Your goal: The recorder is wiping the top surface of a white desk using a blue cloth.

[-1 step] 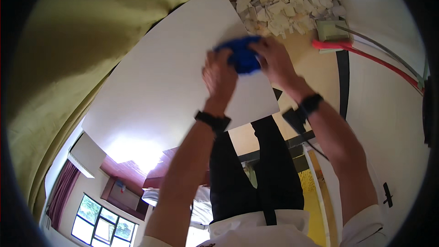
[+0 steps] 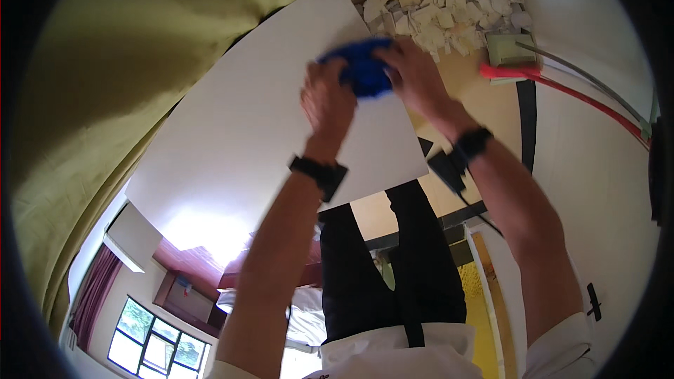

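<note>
A bunched blue cloth (image 2: 366,71) is stretched between my two hands above the far right part of a smooth white tabletop (image 2: 239,119). My left hand (image 2: 328,102) grips its left side with bent fingers. On the opposite side my right hand (image 2: 419,83) pinches the cloth's upper right edge. Both hands are slightly smeared by motion. Whether the cloth touches the tabletop I cannot tell. Each wrist carries a black band with a small dark box.
Torn pale scraps (image 2: 446,7) lie heaped beyond the table's far right corner. A pale green box (image 2: 511,49) and a red hose (image 2: 583,88) are by the right wall. An olive curtain (image 2: 133,49) hangs along the left side.
Both hands and the blue cloth have shifted a little farther away and to the left. The cloth is still held between them.
</note>
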`<act>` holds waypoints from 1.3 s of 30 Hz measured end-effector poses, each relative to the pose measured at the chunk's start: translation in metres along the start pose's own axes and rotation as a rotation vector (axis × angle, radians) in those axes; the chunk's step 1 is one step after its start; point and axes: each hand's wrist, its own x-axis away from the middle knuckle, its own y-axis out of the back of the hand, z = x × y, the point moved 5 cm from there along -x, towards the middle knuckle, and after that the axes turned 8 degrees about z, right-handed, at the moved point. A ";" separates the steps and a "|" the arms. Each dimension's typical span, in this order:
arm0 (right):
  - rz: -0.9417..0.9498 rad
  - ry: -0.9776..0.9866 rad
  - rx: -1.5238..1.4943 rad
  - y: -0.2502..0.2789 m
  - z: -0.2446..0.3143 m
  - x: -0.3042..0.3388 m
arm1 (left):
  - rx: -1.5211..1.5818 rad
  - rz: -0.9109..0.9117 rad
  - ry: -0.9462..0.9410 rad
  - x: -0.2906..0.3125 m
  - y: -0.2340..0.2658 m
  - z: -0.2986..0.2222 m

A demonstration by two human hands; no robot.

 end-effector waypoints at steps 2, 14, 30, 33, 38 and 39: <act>-0.049 0.025 0.013 0.002 -0.005 -0.066 | -0.078 -0.045 0.045 -0.061 0.024 0.008; -0.042 -0.045 0.072 0.008 -0.010 -0.109 | -0.099 -0.116 0.020 -0.082 0.024 0.001; 0.057 -0.131 0.166 -0.023 0.028 0.168 | 0.149 0.231 -0.049 0.129 -0.072 -0.011; 0.146 -0.267 0.209 -0.052 0.055 0.188 | 0.132 0.243 -0.089 0.153 -0.061 0.019; 0.231 -0.257 0.197 -0.136 0.133 0.193 | 0.138 0.205 0.006 0.191 -0.018 0.119; 0.240 -0.229 0.182 -0.155 0.151 0.188 | 0.144 0.196 0.027 0.201 -0.007 0.144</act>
